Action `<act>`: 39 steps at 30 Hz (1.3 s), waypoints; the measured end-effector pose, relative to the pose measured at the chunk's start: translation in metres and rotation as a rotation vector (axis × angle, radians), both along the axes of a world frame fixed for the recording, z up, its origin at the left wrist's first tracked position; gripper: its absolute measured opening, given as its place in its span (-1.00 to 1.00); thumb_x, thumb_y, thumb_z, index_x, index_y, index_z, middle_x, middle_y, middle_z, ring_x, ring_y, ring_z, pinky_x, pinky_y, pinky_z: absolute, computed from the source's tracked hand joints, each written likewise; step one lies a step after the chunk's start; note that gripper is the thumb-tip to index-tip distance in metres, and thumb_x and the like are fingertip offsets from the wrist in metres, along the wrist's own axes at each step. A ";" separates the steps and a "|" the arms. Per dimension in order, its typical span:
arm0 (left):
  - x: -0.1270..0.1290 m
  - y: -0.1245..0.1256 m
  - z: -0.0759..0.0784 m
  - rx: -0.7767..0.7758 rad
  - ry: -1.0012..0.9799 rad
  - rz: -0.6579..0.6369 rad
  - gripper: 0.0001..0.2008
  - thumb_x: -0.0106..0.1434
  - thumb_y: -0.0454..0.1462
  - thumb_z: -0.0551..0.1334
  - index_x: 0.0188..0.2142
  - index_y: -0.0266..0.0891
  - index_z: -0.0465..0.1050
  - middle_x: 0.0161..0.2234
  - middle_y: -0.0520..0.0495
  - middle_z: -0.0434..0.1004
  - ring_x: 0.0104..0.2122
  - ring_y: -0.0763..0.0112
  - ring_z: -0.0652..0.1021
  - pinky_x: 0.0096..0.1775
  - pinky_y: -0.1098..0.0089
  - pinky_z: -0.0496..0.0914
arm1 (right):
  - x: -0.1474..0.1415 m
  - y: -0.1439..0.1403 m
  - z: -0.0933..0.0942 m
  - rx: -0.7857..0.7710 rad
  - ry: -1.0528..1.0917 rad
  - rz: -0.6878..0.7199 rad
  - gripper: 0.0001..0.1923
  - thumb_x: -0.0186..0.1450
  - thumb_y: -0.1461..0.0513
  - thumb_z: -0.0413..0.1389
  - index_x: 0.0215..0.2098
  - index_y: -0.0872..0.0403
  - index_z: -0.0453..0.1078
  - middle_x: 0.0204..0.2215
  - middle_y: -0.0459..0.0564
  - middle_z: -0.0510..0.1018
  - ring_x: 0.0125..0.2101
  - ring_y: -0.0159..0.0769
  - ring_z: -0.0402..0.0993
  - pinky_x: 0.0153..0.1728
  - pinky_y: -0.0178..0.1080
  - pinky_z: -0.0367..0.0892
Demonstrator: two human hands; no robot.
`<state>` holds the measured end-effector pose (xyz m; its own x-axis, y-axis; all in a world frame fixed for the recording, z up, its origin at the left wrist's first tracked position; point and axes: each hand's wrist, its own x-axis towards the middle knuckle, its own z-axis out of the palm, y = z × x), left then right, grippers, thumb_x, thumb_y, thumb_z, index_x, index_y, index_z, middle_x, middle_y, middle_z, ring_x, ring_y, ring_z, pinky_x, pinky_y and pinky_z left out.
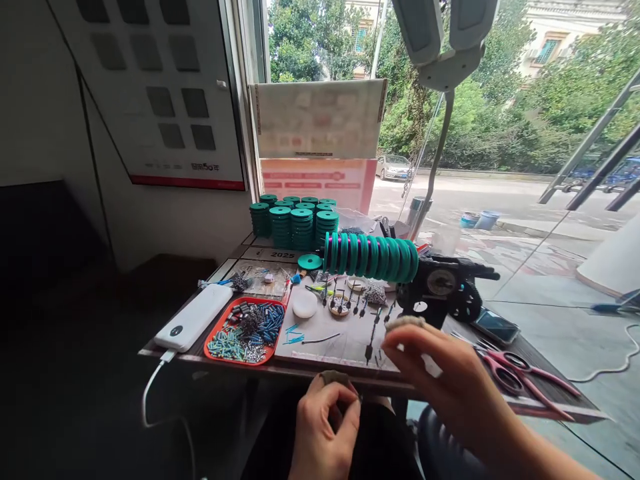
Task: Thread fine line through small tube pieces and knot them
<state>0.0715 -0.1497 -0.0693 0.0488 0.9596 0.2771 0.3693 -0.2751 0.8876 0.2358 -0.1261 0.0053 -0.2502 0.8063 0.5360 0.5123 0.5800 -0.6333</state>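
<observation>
Nearest the camera, the left hand (320,433) is held below the table (550,390) edge, its fingers (345,417) pinched together on something small and thin; what it is cannot be told. The right hand (440,380) is raised just above the table edge, blurred, its fingers (400,337) curled and nearly closed beside a pale wrapped band; whether anything is gripped cannot be told. Just right of that hand, red scissors (520,377) are laid on the table, with a phone (496,325) behind them. To the left, a red tray (245,330) of small beads and tubes is seen, with a white power bank (193,327) beside it. Farther back, a row of green spools (373,257) is carried on a black winding stand (445,290), and stacked green spools (295,223) are set by the window. Because the pinched piece is held off the table over the lap, it could be dropped out of sight if the grip were loosened, and the scissors could be knocked by the right wrist.
</observation>
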 end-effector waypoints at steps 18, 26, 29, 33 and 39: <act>0.002 0.000 -0.010 0.081 -0.058 -0.019 -0.83 0.15 -0.24 0.20 -0.52 -0.21 0.48 -0.49 -0.05 0.50 -0.54 0.40 0.47 -0.51 0.48 0.29 | -0.011 -0.021 -0.053 -0.201 -0.185 0.058 -0.82 0.28 0.29 -0.03 -0.42 0.07 0.38 -0.51 -0.06 0.50 -0.51 -0.38 0.45 -0.47 -0.41 0.31; 0.004 -0.005 -0.010 0.255 0.103 0.096 -0.84 0.17 -0.28 0.16 -0.50 -0.24 0.46 -0.42 -0.09 0.45 -0.58 0.45 0.44 -0.57 0.48 0.33 | -0.016 -0.022 -0.037 -0.207 -0.201 0.171 -0.77 0.28 0.25 -0.04 -0.46 0.10 0.41 -0.54 -0.06 0.47 -0.56 -0.41 0.37 -0.52 -0.42 0.21; 0.002 -0.001 -0.010 0.658 0.288 0.226 -0.83 0.19 -0.41 0.11 -0.40 -0.28 0.48 -0.39 -0.13 0.43 -0.45 0.38 0.51 -0.40 0.47 0.42 | -0.029 0.005 -0.009 -0.565 -0.041 0.206 -0.88 0.18 0.29 0.06 -0.50 0.12 0.39 -0.59 -0.13 0.42 -0.53 -0.43 0.30 -0.48 -0.43 0.19; -0.005 0.007 -0.011 0.967 0.509 0.316 -0.87 0.20 -0.42 0.16 -0.35 -0.33 0.50 -0.36 -0.23 0.49 -0.36 0.28 0.52 -0.30 0.42 0.45 | -0.046 0.045 0.007 -0.759 -0.070 0.263 -0.92 0.05 0.38 0.08 -0.54 0.16 0.41 -0.69 -0.21 0.33 -0.63 -0.50 0.20 -0.61 -0.46 0.12; -0.007 0.009 -0.002 0.937 0.447 0.165 -0.80 0.17 -0.49 0.15 -0.28 -0.31 0.51 -0.45 -0.18 0.59 -0.45 0.32 0.48 -0.38 0.44 0.41 | -0.057 0.057 0.012 -0.838 -0.190 0.271 -0.92 0.02 0.40 0.13 -0.60 0.17 0.42 -0.77 -0.23 0.29 -0.72 -0.50 0.18 -0.68 -0.44 0.12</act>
